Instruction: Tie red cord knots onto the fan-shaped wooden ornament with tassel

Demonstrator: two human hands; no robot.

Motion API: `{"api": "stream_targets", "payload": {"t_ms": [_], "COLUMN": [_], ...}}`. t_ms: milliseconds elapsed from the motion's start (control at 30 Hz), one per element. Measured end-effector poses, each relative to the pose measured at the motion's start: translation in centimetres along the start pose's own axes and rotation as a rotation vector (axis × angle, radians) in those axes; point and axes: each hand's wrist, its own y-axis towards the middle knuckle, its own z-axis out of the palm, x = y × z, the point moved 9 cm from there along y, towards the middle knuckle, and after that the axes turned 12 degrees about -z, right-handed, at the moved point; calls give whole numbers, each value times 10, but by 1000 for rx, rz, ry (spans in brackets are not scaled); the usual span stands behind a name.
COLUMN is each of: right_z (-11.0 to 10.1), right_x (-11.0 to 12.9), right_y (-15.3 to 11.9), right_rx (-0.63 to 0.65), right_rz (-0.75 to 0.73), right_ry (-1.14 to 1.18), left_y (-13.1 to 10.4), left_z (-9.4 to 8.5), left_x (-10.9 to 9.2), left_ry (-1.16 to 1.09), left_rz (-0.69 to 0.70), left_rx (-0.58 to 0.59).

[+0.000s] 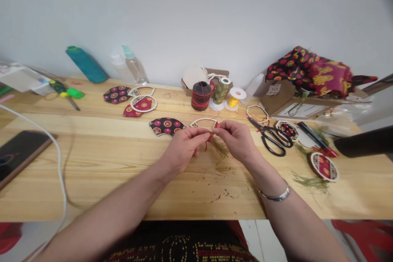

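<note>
Over the middle of the table, my left hand (pixel 185 147) and my right hand (pixel 236 140) are close together, both with fingers pinched. A thin red cord (pixel 211 134) runs between the fingertips, and each hand grips part of it. Olive-green tassel threads (pixel 219 148) hang below the fingers. Just beyond my hands is a pale fan-shaped wooden frame (pixel 204 120), partly hidden by them; I cannot tell whether the cord is tied to it. A dark patterned fabric fan piece (pixel 166 125) lies to the left of the frame.
Black-handled scissors (pixel 273 139) lie right of my hands. Behind stand a black-and-red thread spool (pixel 200 96), a green spool (pixel 221 91) and a yellow one (pixel 235 98). A cardboard box (pixel 282 98) holds patterned cloth. At left are a phone (pixel 23 153) and white cable (pixel 58 159).
</note>
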Motion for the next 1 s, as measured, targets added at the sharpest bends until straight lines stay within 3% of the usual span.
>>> {"api": "stream_targets", "payload": {"t_ms": [167, 367, 567, 800, 1000], "right_z": [-5, -5, -1, 15, 18], "right_x": [4, 1, -6, -13, -12], "right_y": [2, -1, -2, -9, -9], "right_rx": [-29, -54, -30, 8, 14], "right_rz": [-72, -72, 27, 210, 204], "right_ry": [-65, -67, 86, 421, 462], "left_y": [-2, -3, -7, -9, -9], "left_z": [-7, 2, 4, 7, 9], "left_x": [-5, -2, -9, -16, -15], "left_ry": [49, 108, 327, 505, 555], "left_rz": [49, 53, 126, 243, 231], "left_rx": [-95, 8, -78, -124, -116]}}
